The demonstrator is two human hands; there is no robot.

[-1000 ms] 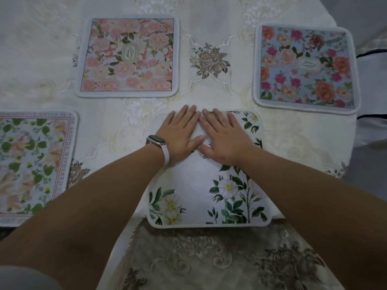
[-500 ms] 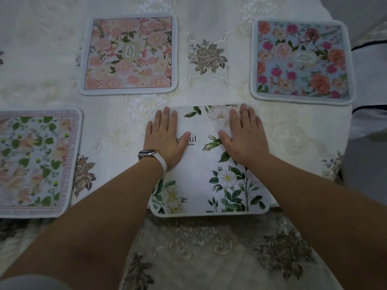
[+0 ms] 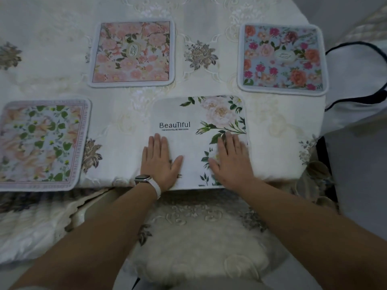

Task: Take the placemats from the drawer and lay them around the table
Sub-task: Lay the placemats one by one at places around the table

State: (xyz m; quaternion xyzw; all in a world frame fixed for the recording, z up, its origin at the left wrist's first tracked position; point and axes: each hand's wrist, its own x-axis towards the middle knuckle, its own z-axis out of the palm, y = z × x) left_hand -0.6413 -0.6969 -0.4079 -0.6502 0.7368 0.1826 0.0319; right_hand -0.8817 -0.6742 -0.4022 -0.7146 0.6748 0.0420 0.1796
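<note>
A white placemat (image 3: 188,114) printed with flowers and the word "Beautiful" lies at the table's near edge. My left hand (image 3: 160,162) and my right hand (image 3: 230,160) both press flat on its near half, fingers straight, a hand's width apart. Three more placemats lie on the table: a pink floral one (image 3: 132,52) at the back middle, a blue floral one (image 3: 282,58) at the back right, and a green-leaf one (image 3: 39,143) at the left.
An embroidered cream tablecloth (image 3: 209,24) covers the table and hangs over the near edge. A chair with a fluffy white cushion (image 3: 201,243) stands below my arms. A white bag with dark straps (image 3: 356,70) sits at the right.
My hands have slid apart and toward me across the white placemat, uncovering its printed word. The view has shifted back, showing the table edge and the chair.
</note>
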